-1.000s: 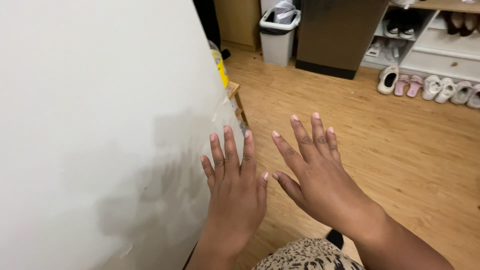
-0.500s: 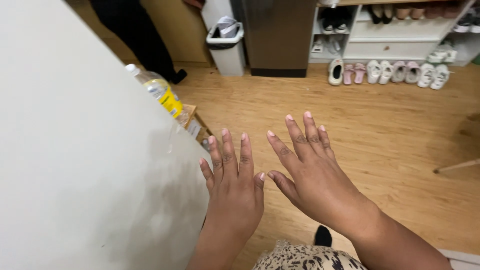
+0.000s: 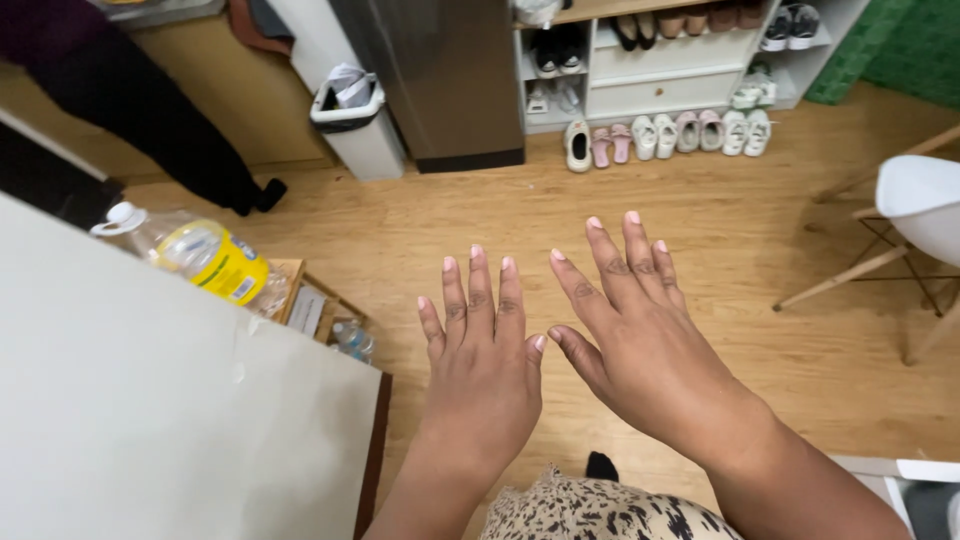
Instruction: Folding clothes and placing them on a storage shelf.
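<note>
At frame centre, left hand and right hand hover flat, fingers spread, thumbs nearly touching, holding nothing, above the wooden floor. Nearest thing: white table, lower left; plastic bottle lies at its far edge.
</note>
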